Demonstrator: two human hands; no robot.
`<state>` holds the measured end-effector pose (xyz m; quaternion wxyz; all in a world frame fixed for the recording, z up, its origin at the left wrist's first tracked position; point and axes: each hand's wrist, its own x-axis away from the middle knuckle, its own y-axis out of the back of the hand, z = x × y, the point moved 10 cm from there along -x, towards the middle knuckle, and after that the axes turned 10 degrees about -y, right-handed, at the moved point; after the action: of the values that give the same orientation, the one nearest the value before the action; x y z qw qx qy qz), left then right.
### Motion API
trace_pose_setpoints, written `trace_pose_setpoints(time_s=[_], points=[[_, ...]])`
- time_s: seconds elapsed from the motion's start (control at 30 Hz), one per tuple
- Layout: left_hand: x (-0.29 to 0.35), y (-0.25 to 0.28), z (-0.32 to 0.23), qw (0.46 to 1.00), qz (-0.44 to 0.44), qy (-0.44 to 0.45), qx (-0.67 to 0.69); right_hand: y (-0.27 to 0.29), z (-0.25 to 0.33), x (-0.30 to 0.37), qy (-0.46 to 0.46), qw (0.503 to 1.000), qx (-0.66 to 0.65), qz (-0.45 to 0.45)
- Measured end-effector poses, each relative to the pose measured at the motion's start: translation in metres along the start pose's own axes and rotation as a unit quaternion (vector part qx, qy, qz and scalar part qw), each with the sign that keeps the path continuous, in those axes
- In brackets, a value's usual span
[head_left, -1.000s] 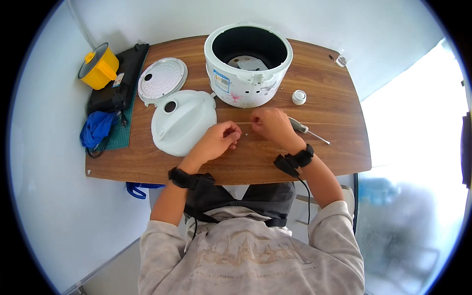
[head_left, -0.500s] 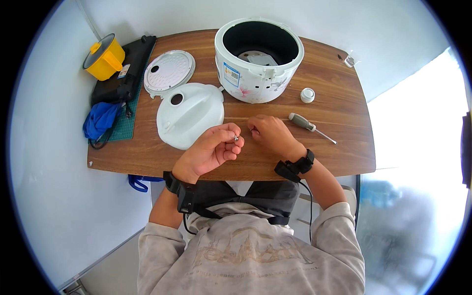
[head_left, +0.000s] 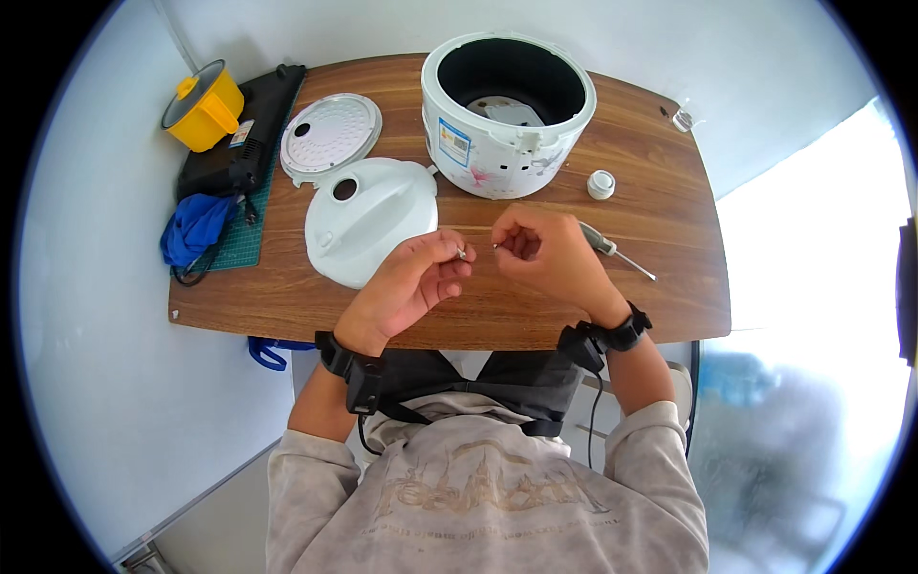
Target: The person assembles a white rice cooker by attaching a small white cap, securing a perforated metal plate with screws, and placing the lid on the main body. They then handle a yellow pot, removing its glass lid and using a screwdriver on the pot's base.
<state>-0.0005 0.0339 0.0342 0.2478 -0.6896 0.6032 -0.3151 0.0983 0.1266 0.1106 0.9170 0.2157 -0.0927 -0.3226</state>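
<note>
Here we are, both hands apart above the wood-grain table (head_left: 660,220), thumbs and fingers drawn into pinches. The left hand (head_left: 413,275), palm turned up, grips a small metal piece (head_left: 462,254), perhaps a screw; the right hand (head_left: 547,251) pinches a tiny fitting (head_left: 495,247) just across the gap — too small to identify. Both pieces sit nearer the person than the cooker body (head_left: 507,165). For good handling, I'd want fingertip pressure firm but light, and hands low — a slip should land on bare wood, clear of the open cooker. The right forearm might best avoid the screwdriver (head_left: 595,237), lying partly behind that hand.
</note>
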Motion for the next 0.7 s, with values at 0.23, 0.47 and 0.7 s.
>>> trace_pose_setpoints(time_s=[0.23,0.47,0.7], points=[[-0.010,-0.012,0.011,0.999,0.008,-0.012,0.038,-0.004,0.047,0.020,0.130,0.989,0.022,-0.071],[-0.014,-0.010,0.007,0.999,-0.004,-0.040,-0.004,-0.011,0.047,0.019,0.151,0.981,0.088,-0.085],[-0.019,-0.011,-0.004,0.999,-0.010,-0.044,-0.028,-0.007,0.065,0.023,0.184,0.962,0.176,-0.099]])
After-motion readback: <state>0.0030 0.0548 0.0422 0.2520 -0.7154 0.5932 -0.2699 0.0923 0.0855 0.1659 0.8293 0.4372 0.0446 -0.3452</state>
